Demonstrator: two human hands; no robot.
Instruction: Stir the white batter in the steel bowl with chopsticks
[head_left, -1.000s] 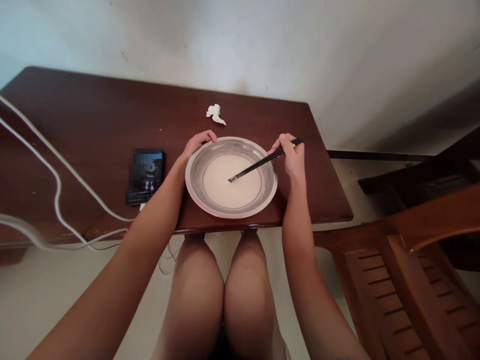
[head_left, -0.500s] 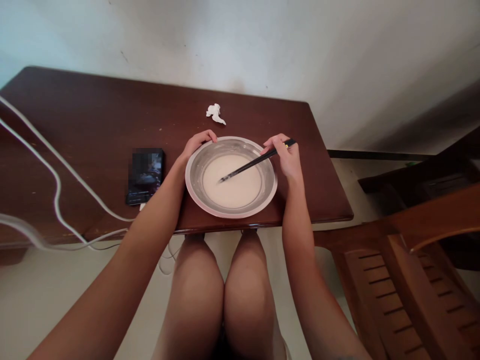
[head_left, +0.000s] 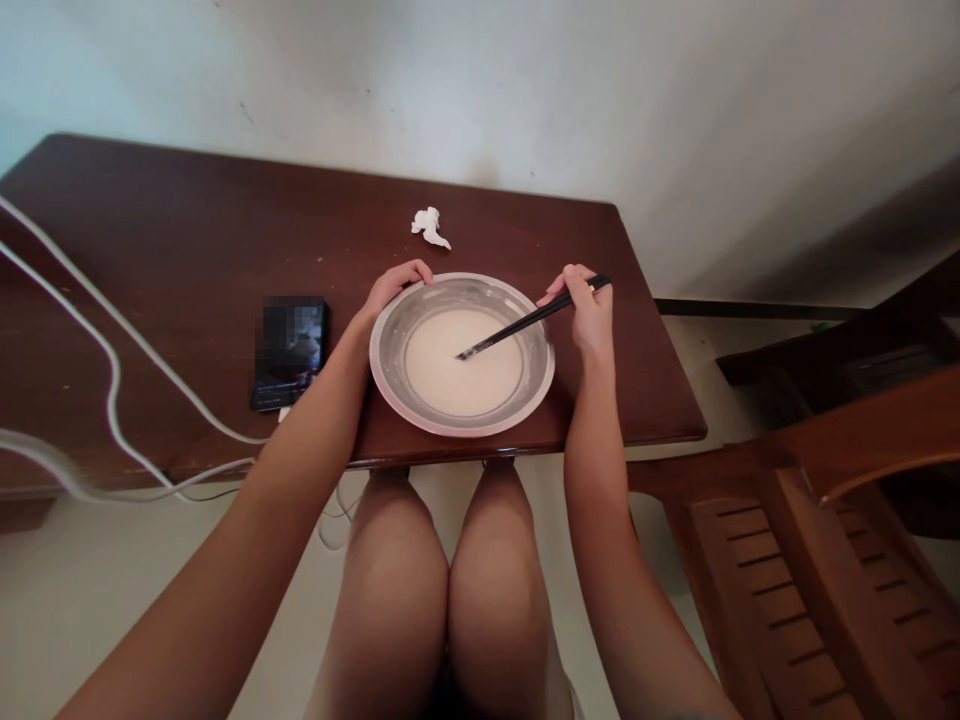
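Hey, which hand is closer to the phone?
Left. The left hand touches the bowl, right of the phone; the right hand is farther, across the bowl, holding chopsticks.

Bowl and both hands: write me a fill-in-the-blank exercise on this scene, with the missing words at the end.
1. The right hand holds the black ____.
2. The left hand touches the ____ of the bowl.
3. As the person sees it, the phone lies to the ____ of the bowl.
4. The crumpled tissue lies between the bowl and the ____.

Missing words: chopsticks; rim; left; wall.
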